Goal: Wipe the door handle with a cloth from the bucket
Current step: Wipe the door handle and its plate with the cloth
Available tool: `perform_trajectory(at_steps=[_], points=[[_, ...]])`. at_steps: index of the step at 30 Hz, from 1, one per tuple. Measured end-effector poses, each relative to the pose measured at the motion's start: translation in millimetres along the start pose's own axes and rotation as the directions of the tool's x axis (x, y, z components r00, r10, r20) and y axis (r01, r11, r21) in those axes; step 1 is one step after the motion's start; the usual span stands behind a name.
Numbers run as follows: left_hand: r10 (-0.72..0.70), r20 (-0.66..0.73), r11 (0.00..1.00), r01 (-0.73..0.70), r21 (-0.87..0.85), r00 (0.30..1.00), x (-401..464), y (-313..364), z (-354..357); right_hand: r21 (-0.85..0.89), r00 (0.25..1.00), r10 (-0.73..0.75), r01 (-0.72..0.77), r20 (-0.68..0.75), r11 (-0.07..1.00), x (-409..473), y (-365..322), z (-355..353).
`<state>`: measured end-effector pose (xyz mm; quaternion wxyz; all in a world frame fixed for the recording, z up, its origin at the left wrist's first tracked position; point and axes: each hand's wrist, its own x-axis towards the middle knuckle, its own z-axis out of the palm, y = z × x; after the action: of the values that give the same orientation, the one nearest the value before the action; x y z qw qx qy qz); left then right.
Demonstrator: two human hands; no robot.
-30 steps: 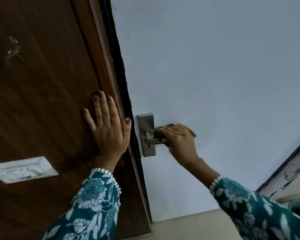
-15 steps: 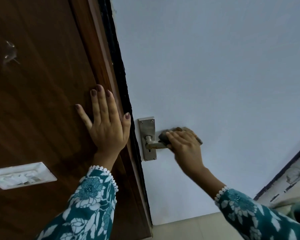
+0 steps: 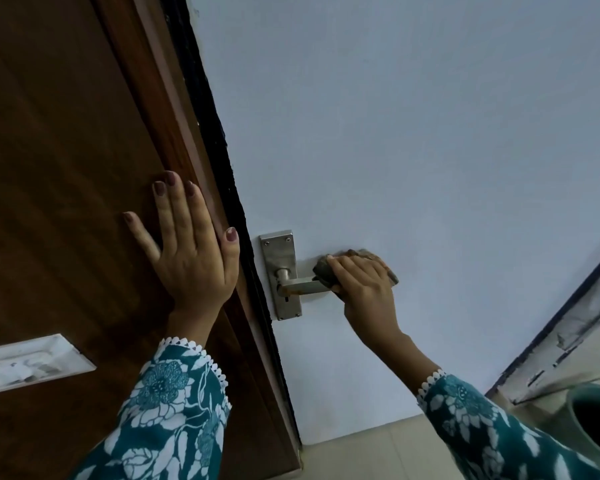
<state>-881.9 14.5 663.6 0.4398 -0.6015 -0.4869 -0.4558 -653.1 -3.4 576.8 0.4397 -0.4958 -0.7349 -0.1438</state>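
Note:
A metal lever door handle (image 3: 300, 288) with rusty spots juts from a steel backplate (image 3: 280, 251) on the pale blue door (image 3: 413, 133). My right hand (image 3: 364, 282) is closed around a dark grey-brown cloth (image 3: 324, 268) wrapped over the outer end of the lever. The inner part of the lever by the spindle shows bare. My left hand (image 3: 187, 251) lies flat with fingers spread on the brown wooden panel (image 3: 66, 168), beside the door's edge. The green bucket (image 3: 593, 424) sits at the lower right, partly cut off by the frame.
A white switch plate (image 3: 28, 363) is set in the wooden panel at the lower left. A black seal (image 3: 219, 140) runs between the wood and the door. Beige floor tiles (image 3: 368, 452) lie below. A worn white frame (image 3: 568, 337) stands at the right.
My right hand with the cloth has slid outward along the lever, away from the backplate, baring more of the metal. My left hand has stayed flat on the wood.

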Motion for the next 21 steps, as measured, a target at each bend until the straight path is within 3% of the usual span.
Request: perform_trajectory(at_steps=[6, 10, 12, 13, 14, 16, 18, 21], points=[[0.007, -0.006, 1.000, -0.007, -0.007, 1.000, 1, -2, -1, 0.008, 0.995, -0.101, 0.101, -0.009, 0.995, 2, -18, 15], [0.010, 0.004, 1.000, -0.010, -0.023, 1.000, 1, -2, -2, 0.106, 0.992, 0.104, -0.096, -0.070, 0.990, -6, -6, 13], [0.012, 0.005, 1.000, -0.012, -0.022, 1.000, 1, -1, -3, 0.238, 0.963, 0.259, -0.234, -0.079, 0.943, -9, -9, 15], [0.013, 0.008, 1.000, -0.013, -0.027, 1.000, 1, -1, -3, 0.359, 0.919, 0.388, -0.340, -0.070, 0.869, -11, -11, 16], [0.013, 0.011, 0.999, -0.013, -0.030, 1.000, 1, -1, -3, 0.506, 0.835, 0.550, -0.462, -0.029, 0.728, -13, -12, 16], [0.008, 0.015, 1.000, -0.007, -0.027, 1.000, 1, 0, -3, 0.737, 0.591, 0.791, -0.603, 0.157, 0.304, -16, -14, 16], [0.006, 0.018, 1.000, -0.005, -0.026, 1.000, 1, 1, -3, 0.810, 0.423, 0.850, -0.587, 0.313, -0.007, -20, -16, 18], [0.004, 0.018, 1.000, -0.003, -0.023, 1.000, 2, 1, -3, 0.803, 0.297, 0.806, -0.500, 0.511, -0.325, -18, -22, 19]])
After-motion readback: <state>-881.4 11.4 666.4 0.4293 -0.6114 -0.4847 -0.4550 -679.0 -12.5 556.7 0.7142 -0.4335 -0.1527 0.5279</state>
